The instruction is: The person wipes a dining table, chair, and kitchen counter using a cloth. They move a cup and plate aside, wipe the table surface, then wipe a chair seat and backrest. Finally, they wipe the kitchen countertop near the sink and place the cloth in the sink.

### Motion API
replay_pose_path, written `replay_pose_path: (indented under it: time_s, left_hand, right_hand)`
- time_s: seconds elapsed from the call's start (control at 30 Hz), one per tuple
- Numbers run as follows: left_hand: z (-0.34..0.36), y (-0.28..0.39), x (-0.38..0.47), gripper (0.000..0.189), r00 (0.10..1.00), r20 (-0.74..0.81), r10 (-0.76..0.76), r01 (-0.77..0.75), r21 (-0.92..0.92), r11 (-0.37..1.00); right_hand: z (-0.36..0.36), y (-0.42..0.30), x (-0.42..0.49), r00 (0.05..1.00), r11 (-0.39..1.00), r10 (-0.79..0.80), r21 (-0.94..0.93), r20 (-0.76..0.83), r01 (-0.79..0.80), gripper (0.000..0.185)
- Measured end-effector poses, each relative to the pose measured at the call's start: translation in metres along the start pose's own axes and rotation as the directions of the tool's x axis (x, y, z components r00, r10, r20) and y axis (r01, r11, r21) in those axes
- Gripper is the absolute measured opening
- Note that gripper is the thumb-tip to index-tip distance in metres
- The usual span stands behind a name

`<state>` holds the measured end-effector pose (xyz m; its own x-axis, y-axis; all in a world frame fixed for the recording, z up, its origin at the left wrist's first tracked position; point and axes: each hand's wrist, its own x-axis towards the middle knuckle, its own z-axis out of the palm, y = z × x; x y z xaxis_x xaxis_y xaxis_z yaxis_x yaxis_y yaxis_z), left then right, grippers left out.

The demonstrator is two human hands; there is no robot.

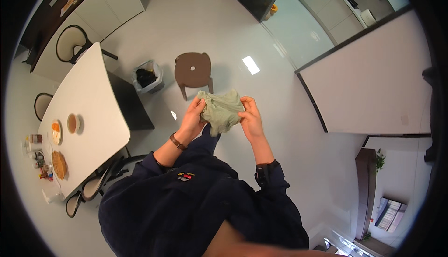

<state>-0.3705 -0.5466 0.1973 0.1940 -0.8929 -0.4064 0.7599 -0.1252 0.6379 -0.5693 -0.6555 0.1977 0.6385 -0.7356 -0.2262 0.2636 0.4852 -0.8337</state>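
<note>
A crumpled light green cloth [224, 110] is held up between my two hands, in front of my body and above the floor. My left hand [192, 117] pinches its left side, thumb on top. At its right edge, my right hand [250, 117] grips the fabric between thumb and fingers. The cloth's lower part hangs loose in folds over my leg. Just beyond it stands a brown plastic stool [193, 70], with a small round white spot on its seat.
A lined trash bin [148, 77] stands left of the stool. Further left, a white table [101, 117] bears a bowl [73, 123], a plate of orange food [56, 131], a flatbread [59, 165] and several jars. Chairs [92, 186] surround it. A white partition [367, 78] rises at right.
</note>
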Motion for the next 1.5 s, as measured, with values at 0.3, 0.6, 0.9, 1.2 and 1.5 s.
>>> replay_pose_path:
  time_s: [0.3,0.6,0.9,1.2,1.5]
  left_hand:
    - [0.100,0.113,0.259,0.043,0.991,0.051,-0.120,0.127,-0.164,0.978]
    - [0.073,0.207,0.462,0.025,0.942,-0.298,0.157,-0.175,-0.032,0.984]
    - [0.042,0.315,0.531,0.067,0.633,-0.630,0.450,-0.620,-0.064,0.782]
    - [-0.103,0.487,0.607,0.075,0.448,-0.723,0.525,-0.855,-0.176,0.487]
    - [-0.269,0.648,0.591,0.077,0.353,-0.719,0.599,-0.933,-0.322,0.163]
  right_hand:
    - [-0.060,-0.126,0.258,0.992,0.898,0.008,-0.438,0.125,0.048,0.075]
    - [-0.073,-0.214,0.539,0.862,0.929,0.371,-0.127,0.346,-0.349,0.027]
    - [0.105,-0.185,0.772,0.369,0.751,0.659,-0.560,0.655,-0.349,0.044]
    - [0.295,-0.100,0.948,0.060,0.403,0.461,-0.269,0.886,0.875,0.089]
    - [0.511,0.065,1.074,0.184,0.513,0.775,-0.433,0.605,-0.741,0.046]
